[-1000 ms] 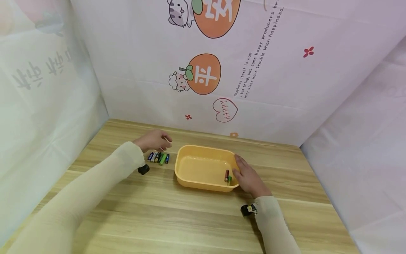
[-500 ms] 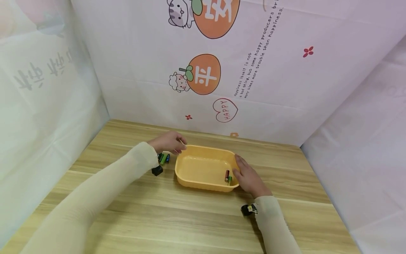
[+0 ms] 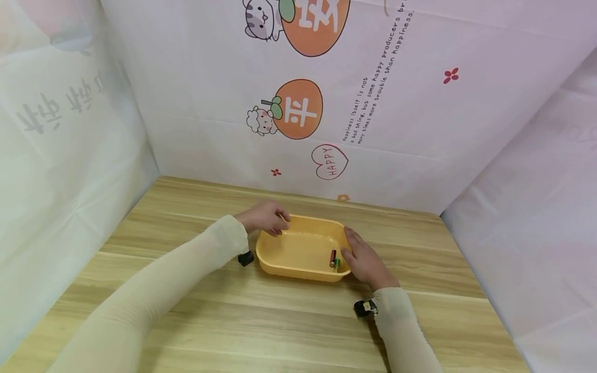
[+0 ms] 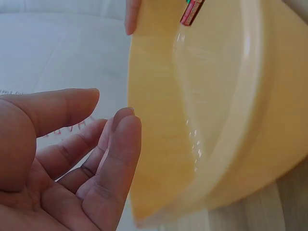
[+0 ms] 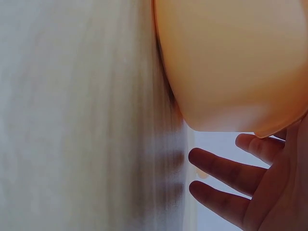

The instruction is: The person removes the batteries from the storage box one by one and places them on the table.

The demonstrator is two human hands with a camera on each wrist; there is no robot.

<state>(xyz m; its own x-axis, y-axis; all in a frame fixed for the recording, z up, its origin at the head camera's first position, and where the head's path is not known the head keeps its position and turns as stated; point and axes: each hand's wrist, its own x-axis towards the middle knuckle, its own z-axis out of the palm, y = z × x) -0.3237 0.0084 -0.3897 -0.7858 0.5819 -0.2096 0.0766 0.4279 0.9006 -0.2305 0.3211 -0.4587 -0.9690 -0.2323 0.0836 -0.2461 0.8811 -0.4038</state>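
A yellow plastic tray (image 3: 298, 271) stands on the table. Inside, at its right end, lie a red battery (image 3: 332, 257) and a green battery (image 3: 337, 264) side by side. My left hand (image 3: 267, 217) hovers over the tray's left end, fingers loosely bent. In the left wrist view, thumb and fingertips are apart with nothing showing between them. At the opposite end my right hand (image 3: 368, 261) holds the tray's rim, thumb over the inside and fingers outside. From the right wrist view, two of those fingers (image 5: 226, 171) are spread away from the wall.
The wood-grain table (image 3: 280, 321) ends at a printed white cloth backdrop (image 3: 210, 129). Pale cloth walls rise on both sides. A small black wrist camera (image 3: 245, 258) sits below the left cuff. The left sleeve (image 3: 186, 280) covers the table left of the tray.
My left hand has moved right, from above the row of batteries to over the tray's left end. Its arm now hides that row. My right hand has stayed on the rim.
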